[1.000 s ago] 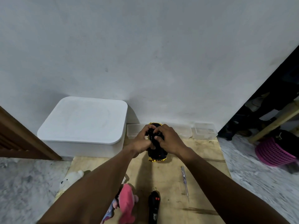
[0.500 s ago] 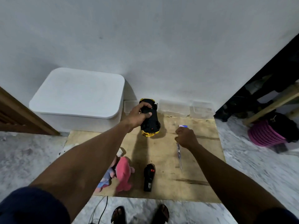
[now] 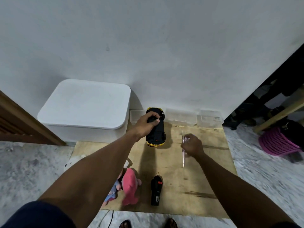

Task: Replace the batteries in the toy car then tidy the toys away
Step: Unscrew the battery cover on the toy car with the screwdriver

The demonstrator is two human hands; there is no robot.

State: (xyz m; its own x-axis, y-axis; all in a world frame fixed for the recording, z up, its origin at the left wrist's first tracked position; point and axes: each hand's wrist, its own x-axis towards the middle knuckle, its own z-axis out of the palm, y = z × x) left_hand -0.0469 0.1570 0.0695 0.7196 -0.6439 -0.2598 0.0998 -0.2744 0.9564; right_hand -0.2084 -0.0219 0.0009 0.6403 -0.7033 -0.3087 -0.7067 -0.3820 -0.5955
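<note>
Gripping the upturned toy car [image 3: 156, 129] in my left hand [image 3: 145, 125], I keep it above the plywood board [image 3: 205, 178]. My right hand [image 3: 192, 145] is closed around the screwdriver [image 3: 183, 155], tip pointing toward me, well right of the car.

A black toy car [image 3: 156, 129] edged in yellow-gold is showing its dark underside above a pale tan plywood surface [image 3: 205, 186] streaked with darker smudges. A black remote control [image 3: 156, 191] is showing red buttons, beside a pink plush toy [image 3: 130, 186] and a blue-and-pink one [image 3: 113, 191]. A white storage box [image 3: 85, 109] is sitting against a pale grey-white wall [image 3: 148, 46]. A magenta slatted basket [image 3: 278, 142] is glowing on the mottled grey-and-white marble floor [image 3: 29, 170], and a navy sleeve [image 3: 37, 214] is edging the frame.
</note>
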